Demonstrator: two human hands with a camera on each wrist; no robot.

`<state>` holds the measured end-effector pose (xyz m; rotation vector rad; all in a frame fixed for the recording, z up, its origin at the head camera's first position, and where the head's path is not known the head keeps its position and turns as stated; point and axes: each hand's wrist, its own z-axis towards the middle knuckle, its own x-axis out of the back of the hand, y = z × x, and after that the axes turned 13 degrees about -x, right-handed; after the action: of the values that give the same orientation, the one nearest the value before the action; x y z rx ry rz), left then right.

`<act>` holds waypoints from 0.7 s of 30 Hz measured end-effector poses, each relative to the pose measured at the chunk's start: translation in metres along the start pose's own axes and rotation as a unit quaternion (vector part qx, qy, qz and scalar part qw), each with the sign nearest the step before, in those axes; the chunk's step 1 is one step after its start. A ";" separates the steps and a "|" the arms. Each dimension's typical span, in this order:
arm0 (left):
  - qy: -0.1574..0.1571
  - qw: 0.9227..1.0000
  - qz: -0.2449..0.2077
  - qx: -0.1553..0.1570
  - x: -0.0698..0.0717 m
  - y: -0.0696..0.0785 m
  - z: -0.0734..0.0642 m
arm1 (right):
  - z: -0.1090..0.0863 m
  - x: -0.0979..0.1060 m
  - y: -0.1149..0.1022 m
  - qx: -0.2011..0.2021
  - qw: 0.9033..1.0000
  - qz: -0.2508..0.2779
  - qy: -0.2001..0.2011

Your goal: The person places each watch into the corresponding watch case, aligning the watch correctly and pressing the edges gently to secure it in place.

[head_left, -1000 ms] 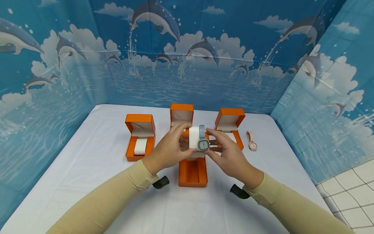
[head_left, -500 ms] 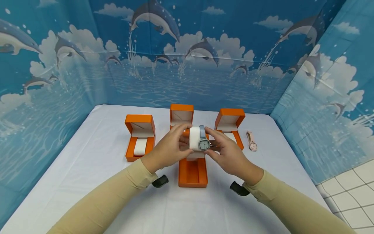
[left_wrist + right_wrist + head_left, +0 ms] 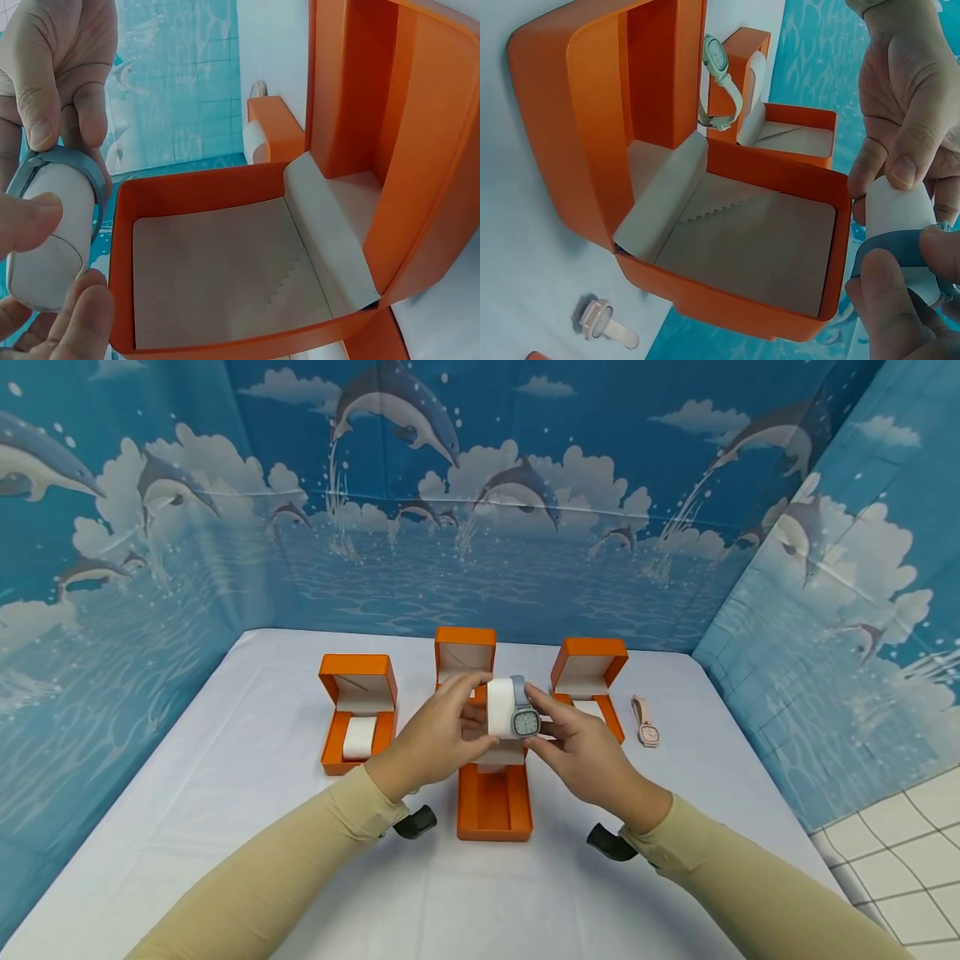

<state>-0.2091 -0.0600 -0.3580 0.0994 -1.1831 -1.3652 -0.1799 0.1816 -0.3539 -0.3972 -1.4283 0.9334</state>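
A white watch pillow (image 3: 500, 708) is held up over the middle of the table by my left hand (image 3: 431, 739), thumb in front and fingers at its side. Around the pillow's right end runs a watch (image 3: 527, 721) with a blue-grey strap and square face. My right hand (image 3: 588, 756) pinches this watch between thumb and fingers. Both wrist views show the strap (image 3: 90, 180) looped around the pillow (image 3: 896, 211). Below the hands stands an open orange watch box (image 3: 492, 827), its inner well bare; its raised lid is partly hidden by the hands.
More open orange boxes stand behind: a left box (image 3: 356, 722) with a white pillow, a middle box (image 3: 465, 647) and a right box (image 3: 592, 672). A pink watch (image 3: 647, 724) lies at the right. The right wrist view shows a pale watch (image 3: 718, 67) near a box.
The watch and pillow have risen slightly, and the watch face has shifted a little to the right. Both hands keep their hold; the boxes stay in place.
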 end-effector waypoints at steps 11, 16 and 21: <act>0.005 1.000 0.001 -0.007 0.001 0.001 0.004 | 0.003 -0.001 -0.002 -0.007 1.000 -0.003 0.016; 0.004 1.000 -0.003 -0.009 0.002 0.000 0.004 | 0.005 0.001 -0.003 -0.014 1.000 -0.007 0.009; 0.000 1.000 -0.003 -0.009 0.002 -0.001 0.004 | 0.007 0.004 -0.004 -0.015 1.000 -0.014 -0.003</act>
<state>-0.2129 -0.0596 -0.3550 0.0891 -1.1715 -1.3811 -0.1858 0.1800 -0.3478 -0.3963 -1.4510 0.8923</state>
